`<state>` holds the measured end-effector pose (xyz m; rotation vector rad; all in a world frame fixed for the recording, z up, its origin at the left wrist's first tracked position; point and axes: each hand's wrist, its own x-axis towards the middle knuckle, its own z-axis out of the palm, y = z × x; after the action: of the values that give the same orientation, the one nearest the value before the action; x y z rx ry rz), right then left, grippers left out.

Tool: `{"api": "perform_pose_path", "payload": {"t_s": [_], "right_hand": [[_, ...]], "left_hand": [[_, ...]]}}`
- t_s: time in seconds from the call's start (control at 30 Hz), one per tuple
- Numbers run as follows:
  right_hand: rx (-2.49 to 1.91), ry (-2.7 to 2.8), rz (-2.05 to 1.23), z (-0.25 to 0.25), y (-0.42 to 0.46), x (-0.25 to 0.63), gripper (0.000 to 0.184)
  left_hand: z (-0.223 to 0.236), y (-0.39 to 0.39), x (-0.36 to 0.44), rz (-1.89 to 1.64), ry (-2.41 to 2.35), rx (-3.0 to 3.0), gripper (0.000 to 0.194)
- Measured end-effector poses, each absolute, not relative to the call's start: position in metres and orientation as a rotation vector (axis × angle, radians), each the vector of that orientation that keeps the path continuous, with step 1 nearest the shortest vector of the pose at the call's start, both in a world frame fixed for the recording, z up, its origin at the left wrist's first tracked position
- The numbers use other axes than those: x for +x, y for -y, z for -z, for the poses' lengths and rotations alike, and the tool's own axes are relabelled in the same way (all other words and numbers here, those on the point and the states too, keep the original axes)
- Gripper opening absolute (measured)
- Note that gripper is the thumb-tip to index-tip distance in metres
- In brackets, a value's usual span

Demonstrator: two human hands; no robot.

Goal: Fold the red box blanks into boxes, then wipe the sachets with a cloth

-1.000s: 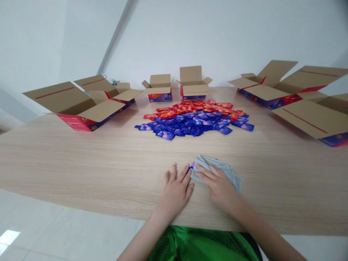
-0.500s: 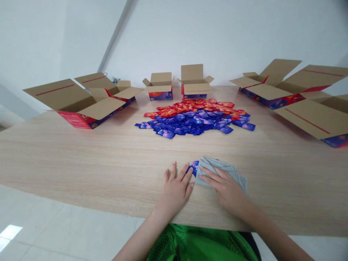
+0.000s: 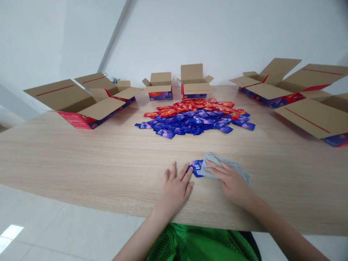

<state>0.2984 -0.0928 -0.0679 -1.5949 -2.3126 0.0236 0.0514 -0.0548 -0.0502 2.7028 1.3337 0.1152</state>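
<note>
A blue sachet [image 3: 197, 170] with white lettering lies flat near the front of the table. On its left end rest fingertips of my left hand [image 3: 176, 190], whose fingers are spread flat. My right hand [image 3: 234, 185] holds a folded grey cloth [image 3: 241, 167] down over the sachet's right part, fingers stretched across the cloth; the thumb is hidden. The cloth covers the rest of the sachet.
Beyond my hands is a pile of blue sachets [image 3: 187, 125] with red sachets [image 3: 187, 106] behind. Open cartons stand around it: a left carton [image 3: 106, 108], two at the back including one carton [image 3: 160, 95], and several at right, including a near carton [image 3: 307, 117].
My right hand and the cloth have slid a little to the right, uncovering more of the blue sachet and its lettering. My left hand has stayed in place.
</note>
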Motion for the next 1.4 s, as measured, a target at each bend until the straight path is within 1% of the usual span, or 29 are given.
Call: {"api": "perform_pose_path", "payload": {"t_s": [0.1, 0.3, 0.43, 0.53, 0.63, 0.8, 0.93, 1.0, 1.13, 1.2, 1.3, 1.4], "right_hand": [[-1.689, 2.231, 0.051, 0.07, 0.088, 0.304, 0.067], [-1.492, 2.413, 0.104, 0.071, 0.098, 0.31, 0.07], [-1.662, 2.293, 0.127, 0.07, 0.097, 0.314, 0.066], [-1.646, 2.308, 0.149, 0.072, 0.1, 0.313, 0.067], [-1.588, 2.366, 0.101, 0.073, 0.104, 0.314, 0.068], [-1.723, 2.231, 0.094, 0.07, 0.102, 0.309, 0.067], [-1.563, 2.362, 0.003, 0.067, 0.101, 0.292, 0.072], [-1.575, 2.353, -0.056, 0.065, 0.098, 0.289, 0.075], [-1.758, 2.19, 0.0, 0.065, 0.094, 0.291, 0.076], [-1.74, 2.214, 0.032, 0.066, 0.096, 0.289, 0.075], [-1.616, 2.327, -0.002, 0.065, 0.098, 0.284, 0.076], [-1.654, 2.308, -0.044, 0.063, 0.093, 0.283, 0.076]], "left_hand": [[0.052, 0.055, 0.051, -0.126, -1.329, 2.7, 0.054], [0.055, 0.055, 0.05, -0.154, -1.338, 2.711, 0.053], [0.054, 0.055, 0.05, -0.148, -1.337, 2.714, 0.054], [0.055, 0.055, 0.049, -0.145, -1.328, 2.719, 0.054], [0.054, 0.055, 0.049, -0.133, -1.328, 2.726, 0.054], [0.052, 0.055, 0.051, -0.118, -1.338, 2.714, 0.054], [0.052, 0.054, 0.05, -0.114, -1.329, 2.715, 0.055], [0.053, 0.054, 0.05, -0.119, -1.329, 2.713, 0.055], [0.054, 0.055, 0.049, -0.139, -1.33, 2.711, 0.054], [0.054, 0.055, 0.049, -0.15, -1.323, 2.717, 0.054], [0.053, 0.055, 0.05, -0.161, -1.325, 2.723, 0.054], [0.051, 0.056, 0.051, -0.139, -1.34, 2.706, 0.054]]}}
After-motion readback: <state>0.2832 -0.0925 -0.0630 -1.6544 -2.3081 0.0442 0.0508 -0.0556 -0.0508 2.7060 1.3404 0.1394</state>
